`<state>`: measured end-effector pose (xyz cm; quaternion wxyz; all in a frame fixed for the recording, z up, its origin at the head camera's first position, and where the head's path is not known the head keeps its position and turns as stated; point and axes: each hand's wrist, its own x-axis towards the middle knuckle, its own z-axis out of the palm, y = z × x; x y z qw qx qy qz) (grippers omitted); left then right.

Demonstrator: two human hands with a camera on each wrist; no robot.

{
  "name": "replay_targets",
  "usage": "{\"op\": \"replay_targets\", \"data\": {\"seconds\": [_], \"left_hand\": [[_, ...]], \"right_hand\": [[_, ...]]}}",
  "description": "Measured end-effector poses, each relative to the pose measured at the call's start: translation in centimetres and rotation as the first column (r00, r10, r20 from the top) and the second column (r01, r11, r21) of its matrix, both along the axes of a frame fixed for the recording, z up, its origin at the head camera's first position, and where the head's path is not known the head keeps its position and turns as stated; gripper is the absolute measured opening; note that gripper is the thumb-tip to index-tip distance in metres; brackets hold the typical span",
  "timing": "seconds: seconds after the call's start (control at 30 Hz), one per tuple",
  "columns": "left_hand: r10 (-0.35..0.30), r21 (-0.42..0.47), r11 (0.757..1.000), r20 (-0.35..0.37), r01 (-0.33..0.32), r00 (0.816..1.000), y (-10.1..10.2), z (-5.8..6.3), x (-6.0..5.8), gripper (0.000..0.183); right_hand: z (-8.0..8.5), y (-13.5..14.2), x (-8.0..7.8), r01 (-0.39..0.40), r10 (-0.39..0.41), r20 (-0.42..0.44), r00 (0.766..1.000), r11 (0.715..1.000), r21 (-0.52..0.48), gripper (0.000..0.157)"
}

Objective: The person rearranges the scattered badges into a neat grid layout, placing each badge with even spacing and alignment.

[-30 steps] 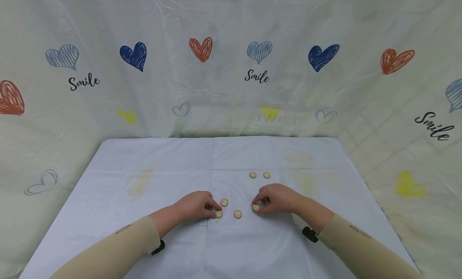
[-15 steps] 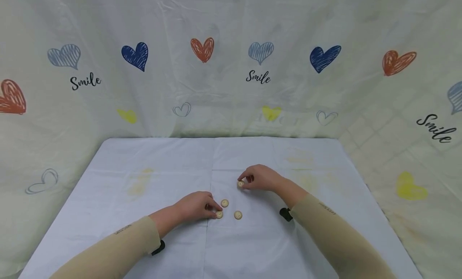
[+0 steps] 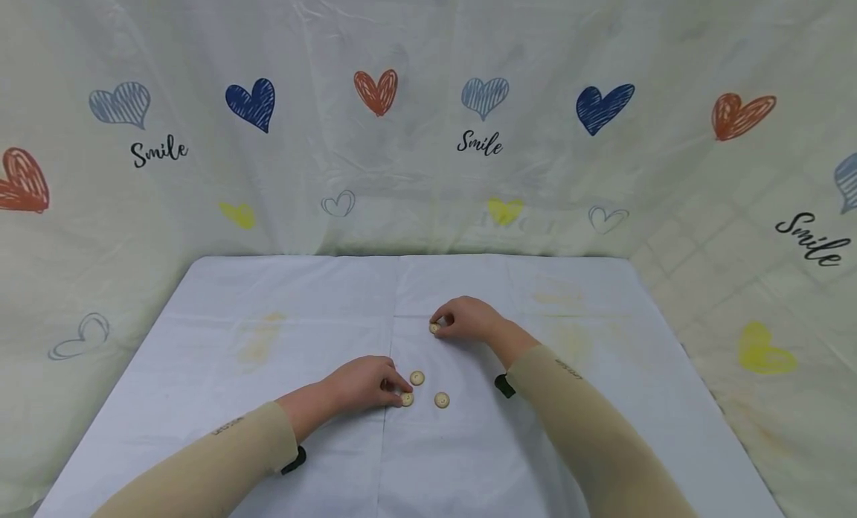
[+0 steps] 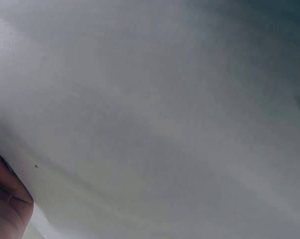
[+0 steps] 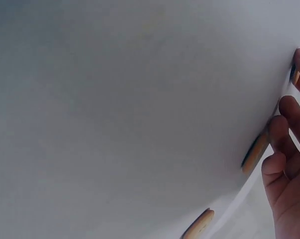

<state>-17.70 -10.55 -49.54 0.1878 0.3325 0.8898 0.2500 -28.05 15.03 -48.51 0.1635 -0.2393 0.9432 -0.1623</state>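
Round wooden buttons lie on the white-covered table. In the head view, my left hand (image 3: pixel 364 384) pinches a button (image 3: pixel 407 399) at its fingertips, low on the cloth; the left wrist view shows only part of that hand (image 4: pixel 10 199). One more button (image 3: pixel 417 378) lies just beyond it, and another button (image 3: pixel 442 400) sits to its right. Farther back, my right hand (image 3: pixel 467 319) holds a button (image 3: pixel 434 328) between thumb and fingers. The right wrist view shows two loose buttons, one (image 5: pixel 255 153) beside the curled fingers and one (image 5: pixel 199 224) lower; the head view hides them behind the right hand.
The white cloth (image 3: pixel 268 295) covers the table and has a fold line down the middle and faint yellow stains. A pale curtain (image 3: pixel 428 161) printed with hearts and "Smile" hangs behind and on both sides.
My right hand has lifted its button from the near row and carried it leftward and away, to the far side of the other buttons. The left hand keeps its place.
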Motion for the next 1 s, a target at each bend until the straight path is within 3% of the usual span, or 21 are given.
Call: {"op": "replay_targets", "data": {"seconds": [0.47,1.0], "left_hand": [[-0.004,-0.021,1.000,-0.006,0.004,1.000,0.1,-0.1,-0.1,0.022],[0.011,-0.023,1.000,0.012,-0.011,1.000,0.1,0.2,0.0,0.021]], "right_hand": [[0.3,0.3,0.5,0.020,-0.020,-0.020,1.000,1.000,-0.007,0.034],[2.6,3.3,3.0,-0.009,0.008,-0.029,1.000,0.998,-0.061,0.036]]}}
